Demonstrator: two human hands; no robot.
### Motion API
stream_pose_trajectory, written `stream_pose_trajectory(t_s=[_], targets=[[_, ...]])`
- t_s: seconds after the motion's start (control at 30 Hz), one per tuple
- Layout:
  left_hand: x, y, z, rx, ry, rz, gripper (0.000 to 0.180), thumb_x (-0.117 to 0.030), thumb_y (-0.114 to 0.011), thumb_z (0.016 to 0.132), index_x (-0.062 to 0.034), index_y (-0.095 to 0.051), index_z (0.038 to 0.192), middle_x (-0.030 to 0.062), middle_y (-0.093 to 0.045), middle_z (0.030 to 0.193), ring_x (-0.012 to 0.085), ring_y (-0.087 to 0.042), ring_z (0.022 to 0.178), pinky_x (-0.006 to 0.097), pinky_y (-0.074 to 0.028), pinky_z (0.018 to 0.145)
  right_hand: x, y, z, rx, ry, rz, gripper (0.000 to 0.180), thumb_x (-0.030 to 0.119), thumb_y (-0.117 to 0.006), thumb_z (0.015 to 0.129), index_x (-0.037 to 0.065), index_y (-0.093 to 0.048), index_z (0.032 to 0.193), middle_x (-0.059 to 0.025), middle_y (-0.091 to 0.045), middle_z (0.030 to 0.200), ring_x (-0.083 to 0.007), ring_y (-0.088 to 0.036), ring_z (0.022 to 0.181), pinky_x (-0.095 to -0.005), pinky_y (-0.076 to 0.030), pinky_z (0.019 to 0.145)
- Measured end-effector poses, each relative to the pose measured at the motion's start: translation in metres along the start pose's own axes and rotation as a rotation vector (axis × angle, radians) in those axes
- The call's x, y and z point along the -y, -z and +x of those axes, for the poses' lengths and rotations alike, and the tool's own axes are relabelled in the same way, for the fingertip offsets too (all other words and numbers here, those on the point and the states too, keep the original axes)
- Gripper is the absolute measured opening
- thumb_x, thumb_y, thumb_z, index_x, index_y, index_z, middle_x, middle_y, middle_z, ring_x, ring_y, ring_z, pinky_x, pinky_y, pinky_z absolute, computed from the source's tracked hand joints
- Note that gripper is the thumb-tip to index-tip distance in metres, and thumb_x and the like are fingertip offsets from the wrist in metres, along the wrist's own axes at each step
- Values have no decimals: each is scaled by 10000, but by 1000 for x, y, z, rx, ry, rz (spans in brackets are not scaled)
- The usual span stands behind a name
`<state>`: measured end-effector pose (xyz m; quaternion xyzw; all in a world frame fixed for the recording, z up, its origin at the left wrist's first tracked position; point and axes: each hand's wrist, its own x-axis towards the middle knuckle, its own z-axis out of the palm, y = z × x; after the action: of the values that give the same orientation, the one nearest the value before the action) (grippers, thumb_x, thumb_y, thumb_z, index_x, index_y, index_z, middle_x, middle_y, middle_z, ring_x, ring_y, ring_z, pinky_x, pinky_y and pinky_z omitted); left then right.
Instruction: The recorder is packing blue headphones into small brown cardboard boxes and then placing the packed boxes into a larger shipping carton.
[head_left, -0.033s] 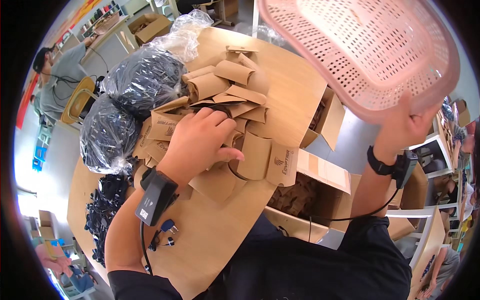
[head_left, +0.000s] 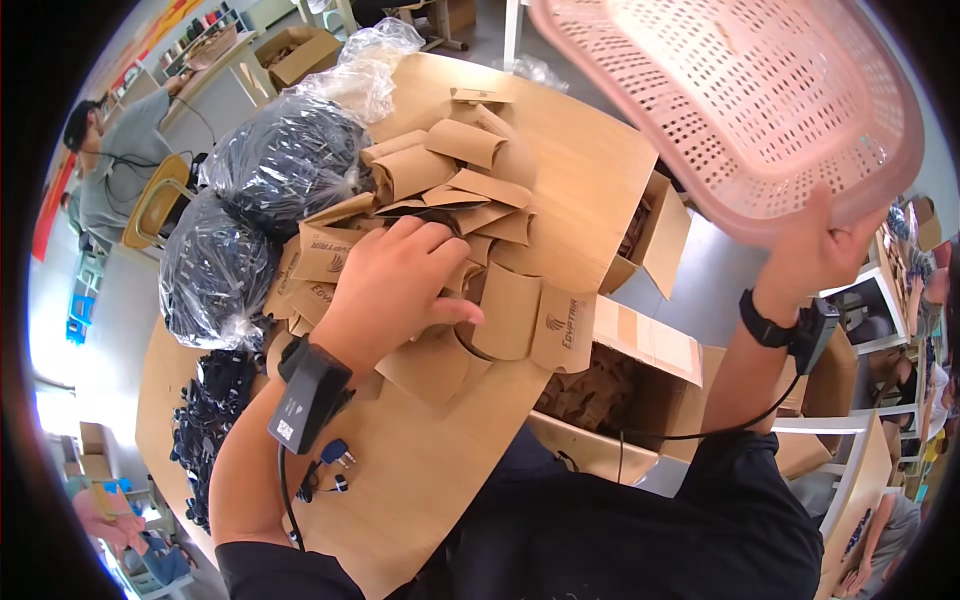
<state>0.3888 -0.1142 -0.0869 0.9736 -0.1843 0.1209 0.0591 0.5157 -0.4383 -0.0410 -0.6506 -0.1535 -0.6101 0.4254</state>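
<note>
My left hand rests on a heap of brown cardboard pillow boxes, palm down with fingers spread and thumb out to the right. Its fingertips reach among the boxes at the middle of the heap, and they seem to grip nothing. Up at the right, my right hand holds a pink plastic basket by its near rim, with the thumb on the basket's wall. The basket is tilted beyond the table's right edge, its perforated inside facing me and looking bare. Each wrist wears a black strap with a cabled device.
Clear plastic bags of dark small items stand left of the heap. Loose black earphones and a blue plug lie nearer on the wooden table. Open cartons sit right of the table. A person sits at far left.
The pink basket and my right hand have shifted very slightly to the right. My left hand has barely moved on the heap.
</note>
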Motion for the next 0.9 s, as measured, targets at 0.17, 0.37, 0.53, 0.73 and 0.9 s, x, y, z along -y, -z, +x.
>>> stream_pose_trajectory(t_s=[0.17, 0.37, 0.53, 0.73, 0.9], targets=[[-5, 6, 1, -3, -68, -36, 583, -522, -697, 605, -86, -601, 978, 42, -585, 957, 240, -552, 950, 349, -471, 785, -65, 21, 10, -133, -265, 192, 495, -125, -505, 793, -80, -471, 1285, -153, -580, 1216, -195, -586, 1048, -284, -463, 909], [-20, 11, 5, -70, -116, 23, 739, -605, -673, 563, -34, -600, 1027, 127, -609, 1080, 339, -571, 1027, 412, -480, 870, -184, 49, -34, 59, -380, -360, 596, -52, -552, 706, -3, -505, 1298, -105, -646, 1118, -174, -621, 969, -281, -479, 858], [-25, 23, -11, 2, -107, 129, 743, -668, -619, 651, -27, -584, 1025, 153, -610, 1089, 379, -572, 1031, 449, -488, 848, -227, 39, -95, 104, -589, -280, 505, -6, -571, 692, 6, -587, 1197, -49, -693, 908, -100, -629, 770, -244, -493, 718], [-25, 32, -39, 48, -68, 173, 782, -730, -525, 723, -41, -544, 1093, 164, -599, 1116, 416, -559, 1040, 486, -477, 832, -261, -13, -159, 64, -815, 38, 456, -74, -514, 706, 14, -602, 1145, -30, -676, 908, -104, -618, 818, -230, -483, 756], [-37, 31, -59, 100, -53, 113, 669, -640, -514, 834, -30, -527, 1107, 199, -588, 1125, 435, -545, 1040, 527, -437, 869, -331, -59, -239, 88, -942, 313, 504, -125, -497, 724, 14, -570, 1203, -35, -654, 1018, -97, -613, 873, -223, -481, 760]])
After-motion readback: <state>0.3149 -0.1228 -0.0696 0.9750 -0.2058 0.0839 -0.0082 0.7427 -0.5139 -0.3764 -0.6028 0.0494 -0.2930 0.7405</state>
